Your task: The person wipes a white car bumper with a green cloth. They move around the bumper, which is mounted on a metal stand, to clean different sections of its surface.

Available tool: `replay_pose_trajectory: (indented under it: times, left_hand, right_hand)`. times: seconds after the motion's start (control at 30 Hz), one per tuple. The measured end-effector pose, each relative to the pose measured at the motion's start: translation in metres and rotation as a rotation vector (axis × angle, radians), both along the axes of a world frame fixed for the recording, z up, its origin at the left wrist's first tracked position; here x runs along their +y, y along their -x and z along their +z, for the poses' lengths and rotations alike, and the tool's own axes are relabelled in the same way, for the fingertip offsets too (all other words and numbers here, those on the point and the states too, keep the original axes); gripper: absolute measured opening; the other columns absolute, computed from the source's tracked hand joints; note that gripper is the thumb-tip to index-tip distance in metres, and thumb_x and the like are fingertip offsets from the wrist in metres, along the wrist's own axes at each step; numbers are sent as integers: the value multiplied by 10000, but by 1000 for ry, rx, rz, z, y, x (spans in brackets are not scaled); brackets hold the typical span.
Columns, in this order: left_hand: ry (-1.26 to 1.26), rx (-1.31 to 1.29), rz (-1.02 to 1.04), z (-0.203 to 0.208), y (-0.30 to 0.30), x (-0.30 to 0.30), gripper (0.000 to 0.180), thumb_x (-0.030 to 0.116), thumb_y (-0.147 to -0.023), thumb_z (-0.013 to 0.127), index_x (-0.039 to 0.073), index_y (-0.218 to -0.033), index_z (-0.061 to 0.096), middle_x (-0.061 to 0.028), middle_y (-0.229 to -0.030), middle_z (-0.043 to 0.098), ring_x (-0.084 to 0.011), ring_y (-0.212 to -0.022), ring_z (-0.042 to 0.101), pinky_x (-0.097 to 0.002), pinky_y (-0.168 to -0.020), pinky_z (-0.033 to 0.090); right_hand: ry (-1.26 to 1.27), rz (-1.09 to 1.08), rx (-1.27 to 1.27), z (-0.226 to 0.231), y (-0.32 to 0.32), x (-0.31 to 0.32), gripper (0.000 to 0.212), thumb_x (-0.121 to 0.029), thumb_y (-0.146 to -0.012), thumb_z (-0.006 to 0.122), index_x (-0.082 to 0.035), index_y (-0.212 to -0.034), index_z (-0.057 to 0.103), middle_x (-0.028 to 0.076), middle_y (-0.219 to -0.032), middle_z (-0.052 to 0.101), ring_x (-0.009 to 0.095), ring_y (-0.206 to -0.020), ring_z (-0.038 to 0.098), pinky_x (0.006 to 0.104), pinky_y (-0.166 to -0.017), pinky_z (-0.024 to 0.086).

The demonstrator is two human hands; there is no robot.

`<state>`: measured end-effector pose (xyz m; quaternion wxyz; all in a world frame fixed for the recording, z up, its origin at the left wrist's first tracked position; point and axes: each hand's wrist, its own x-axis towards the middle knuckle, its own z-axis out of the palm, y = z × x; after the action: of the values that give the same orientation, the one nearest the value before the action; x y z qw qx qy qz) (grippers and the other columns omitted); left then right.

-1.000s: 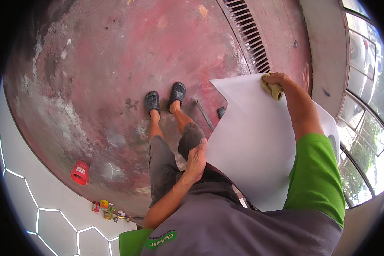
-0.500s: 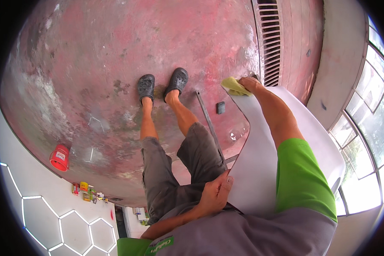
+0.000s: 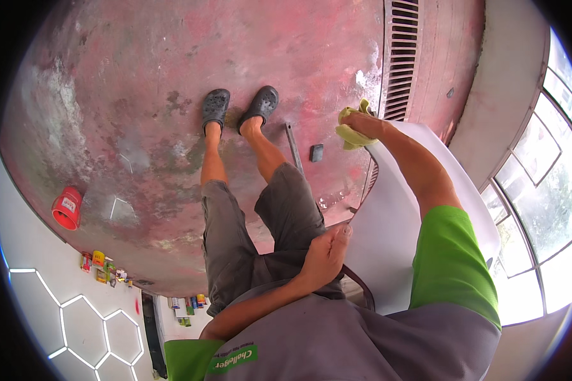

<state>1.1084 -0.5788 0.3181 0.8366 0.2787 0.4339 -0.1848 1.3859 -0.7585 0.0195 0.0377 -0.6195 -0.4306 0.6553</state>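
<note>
A large white curved panel [image 3: 391, 216], which looks like a vehicle body part, leans against me on the right. My left hand [image 3: 324, 259] is closed on its near left edge, thumb uppermost. The fingers on the panel's underside are hidden. At the panel's far end, my outstretched right hand [image 3: 366, 126] grips a crumpled yellow-green cloth [image 3: 349, 136]. The cloth bunches over the panel's far corner, and part of it sticks up past my fingers. A dark inner rim of the panel [image 3: 361, 286] shows beside my waist.
A metal bar [image 3: 293, 147] and a small dark block [image 3: 316, 153] lie near my dark clogs [image 3: 258, 105]. A floor drain grate [image 3: 401, 63] runs beyond the panel. At left are a red bucket [image 3: 67, 209] and several cans [image 3: 98, 259]. Windows [image 3: 521, 190] line the right.
My right hand has brought the cloth around the panel's far corner, and the cloth is more bunched. The panel has tilted, showing its dark inner rim. My left hand keeps its hold on the edge.
</note>
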Motion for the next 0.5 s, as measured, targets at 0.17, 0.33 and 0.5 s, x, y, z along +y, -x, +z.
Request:
replay_pose_trajectory:
  times: [0.17, 0.33, 0.5]
  left_hand:
    - [-34, 76, 5, -2, -4, -8, 538, 413, -1108, 474, 36, -725, 442, 35, -652, 316, -63, -626, 299, -310, -536, 292]
    - [-6, 169, 47, 7, -11, -2, 660, 579, -1083, 416, 61, -674, 407, 35, -648, 317, -86, -634, 297, -315, -538, 292]
    - [3, 204, 82, 12, -12, -1, 694, 599, -1085, 373, 51, -662, 414, 18, -641, 345, -94, -647, 323, -317, -560, 319]
  right_hand:
    - [106, -112, 189, 121, -19, 33, 220, -242, -919, 642, -27, -940, 684, 143, -962, 687, 291, -884, 656, 387, -801, 506]
    - [-183, -217, 190, 217, 2, 46, 224, -239, -932, 628, -16, -943, 649, 149, -938, 660, 323, -905, 640, 408, -860, 492]
    - [-174, -171, 162, 255, 31, 71, 251, -246, -914, 664, 3, -951, 658, 184, -978, 663, 349, -960, 627, 456, -891, 467]
